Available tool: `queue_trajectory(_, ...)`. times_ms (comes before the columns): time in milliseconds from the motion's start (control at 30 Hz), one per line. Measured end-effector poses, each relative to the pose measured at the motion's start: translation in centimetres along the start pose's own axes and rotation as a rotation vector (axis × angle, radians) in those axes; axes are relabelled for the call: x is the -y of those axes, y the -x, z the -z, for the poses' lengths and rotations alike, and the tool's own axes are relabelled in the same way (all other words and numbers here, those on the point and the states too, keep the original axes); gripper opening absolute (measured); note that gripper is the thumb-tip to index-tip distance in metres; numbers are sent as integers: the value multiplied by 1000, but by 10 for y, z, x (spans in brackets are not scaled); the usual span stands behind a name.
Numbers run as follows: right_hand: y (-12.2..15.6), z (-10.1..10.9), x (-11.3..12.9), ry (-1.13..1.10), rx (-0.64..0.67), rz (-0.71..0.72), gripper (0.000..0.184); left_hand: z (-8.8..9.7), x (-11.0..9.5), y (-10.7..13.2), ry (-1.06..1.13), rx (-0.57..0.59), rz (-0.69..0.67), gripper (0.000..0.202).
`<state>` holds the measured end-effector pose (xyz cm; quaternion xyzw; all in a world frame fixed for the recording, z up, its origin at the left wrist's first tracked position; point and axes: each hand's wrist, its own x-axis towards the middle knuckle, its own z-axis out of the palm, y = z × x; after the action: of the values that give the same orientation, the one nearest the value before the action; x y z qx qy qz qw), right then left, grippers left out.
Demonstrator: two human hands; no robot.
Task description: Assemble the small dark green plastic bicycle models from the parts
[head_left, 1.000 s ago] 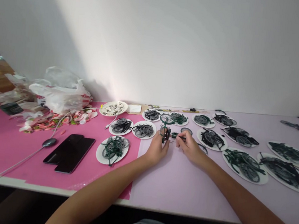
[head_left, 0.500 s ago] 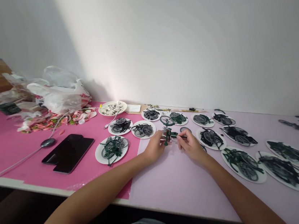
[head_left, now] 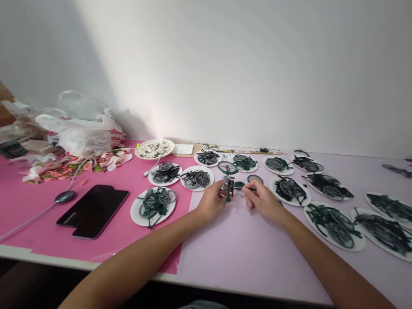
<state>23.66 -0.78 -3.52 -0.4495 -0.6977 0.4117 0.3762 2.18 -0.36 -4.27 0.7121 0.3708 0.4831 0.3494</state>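
Observation:
My left hand (head_left: 210, 203) is closed on a small green model bicycle (head_left: 228, 193), with a spoked wheel (head_left: 228, 167) standing out at its far end. My right hand (head_left: 260, 201) pinches a thin dark stick (head_left: 250, 189) just to the right of the bicycle; its tip points left, and I cannot tell whether it touches the model. Between the two hands, a small dark green piece (head_left: 239, 184) shows. A loose grey wheel (head_left: 255, 179) lies just beyond my right fingers.
Several white plates (head_left: 134, 214) of black and green bicycle parts stand around the hands. On the left are dark flat devices (head_left: 103, 212), a mouse-shaped device (head_left: 64, 197) on a cable, a plastic bag (head_left: 77, 131) and pink petals (head_left: 54, 168). A white wall (head_left: 239, 68) rises behind.
My right hand has shifted slightly left, and more of the loose wheel beyond it shows. The bicycle in my left hand has turned or tilted only a little.

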Motion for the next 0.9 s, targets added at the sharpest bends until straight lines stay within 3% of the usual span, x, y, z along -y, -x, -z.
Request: queue_trajectory(900, 5, -5, 9, 249, -36, -30, 44, 1, -4, 4, 4, 37, 51, 33)
